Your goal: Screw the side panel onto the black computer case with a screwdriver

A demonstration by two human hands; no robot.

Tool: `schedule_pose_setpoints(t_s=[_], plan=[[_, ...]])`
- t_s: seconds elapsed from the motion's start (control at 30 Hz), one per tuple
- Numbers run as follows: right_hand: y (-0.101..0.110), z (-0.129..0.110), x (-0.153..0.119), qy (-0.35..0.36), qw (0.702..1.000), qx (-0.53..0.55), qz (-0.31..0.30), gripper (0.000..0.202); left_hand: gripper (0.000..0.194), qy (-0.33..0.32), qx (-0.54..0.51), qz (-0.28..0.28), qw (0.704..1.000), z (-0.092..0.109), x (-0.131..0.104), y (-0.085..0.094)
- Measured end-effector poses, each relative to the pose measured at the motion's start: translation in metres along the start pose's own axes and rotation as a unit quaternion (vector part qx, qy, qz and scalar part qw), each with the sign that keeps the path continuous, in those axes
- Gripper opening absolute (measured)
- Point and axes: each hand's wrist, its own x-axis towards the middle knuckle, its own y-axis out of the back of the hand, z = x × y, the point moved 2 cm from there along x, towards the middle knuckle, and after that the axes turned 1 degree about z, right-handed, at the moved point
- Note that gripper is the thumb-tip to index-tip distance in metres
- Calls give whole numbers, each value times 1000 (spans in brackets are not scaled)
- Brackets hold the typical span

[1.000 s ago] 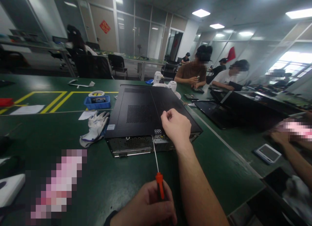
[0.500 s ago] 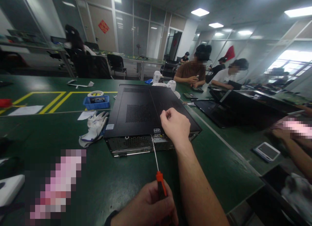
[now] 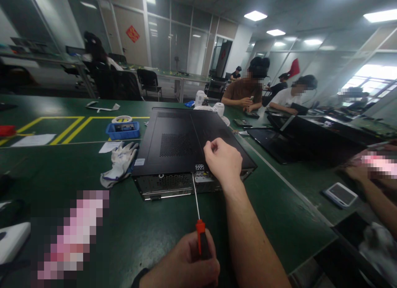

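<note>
A black computer case point(image 3: 176, 126) lies flat on the green table, its rear panel facing me. My left hand point(image 3: 194, 259) is closed around the red and black handle of a screwdriver point(image 3: 201, 238). The long metal shaft points away from me, and its tip meets the rear edge of the case, near the middle. On top of the case, near that rear edge, rests my right hand point(image 3: 223, 159). Its fingers are curled together, and whatever may be inside them is hidden.
Left of the case lie work gloves point(image 3: 119, 164), a blue bin point(image 3: 123, 130) and a tape roll point(image 3: 122, 119). A white-edged device point(image 3: 341, 195) sits to the right. Another dark case point(image 3: 328, 135) stands beyond it, near a co-worker's arm point(image 3: 372, 188). Other people sit across the table.
The screwdriver handle has turned in my left hand and shifted slightly left, while its tip stays at the case edge. My right hand has stayed in place.
</note>
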Motion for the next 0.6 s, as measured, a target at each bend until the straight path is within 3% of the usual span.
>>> schedule_pose_setpoints(t_s=[0.17, 0.37, 0.6], plan=[[0, 0, -1, -4, 1000, 0, -5, 31, 39, 0, -29, -6, 1000, 3, -3, -2], [1, 0, 0, -7, 1000, 0, -4, 29, 43, 35, -85, -52, 994, 8, -5, -4], [2, -1, -1, -4, 1000, 2, -3, 29, 41, -2, -21, -4, 1000, 2, -3, 1]])
